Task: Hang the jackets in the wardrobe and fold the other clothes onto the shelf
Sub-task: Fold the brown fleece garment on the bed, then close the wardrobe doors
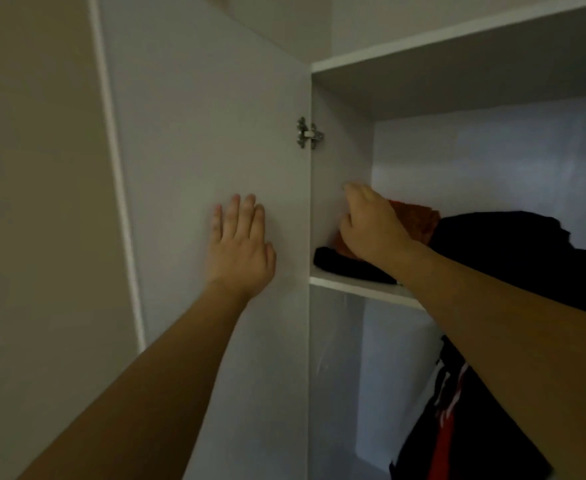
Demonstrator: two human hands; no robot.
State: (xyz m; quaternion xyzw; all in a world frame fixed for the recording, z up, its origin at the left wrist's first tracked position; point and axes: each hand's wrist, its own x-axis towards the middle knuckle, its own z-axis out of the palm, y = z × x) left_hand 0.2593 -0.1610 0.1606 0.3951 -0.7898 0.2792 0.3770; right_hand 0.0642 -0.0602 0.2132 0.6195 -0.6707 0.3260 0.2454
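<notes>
My left hand (241,244) lies flat with straight fingers against the inside of the open white wardrobe door (201,140). My right hand (371,226) reaches over the shelf (360,287) with fingers curled down onto a rust-orange folded garment (414,220). Whether it grips the cloth is hidden by the back of the hand. The orange piece sits on a small black folded garment (347,266). A larger black pile (513,247) lies beside them on the right. Below the shelf hangs a black, red and white jacket (447,420).
A metal hinge (308,133) joins the door to the wardrobe side. A white top panel (457,43) roofs the shelf compartment. A beige wall (32,202) stands left of the door. The wardrobe's pale back wall (492,161) shows above the clothes.
</notes>
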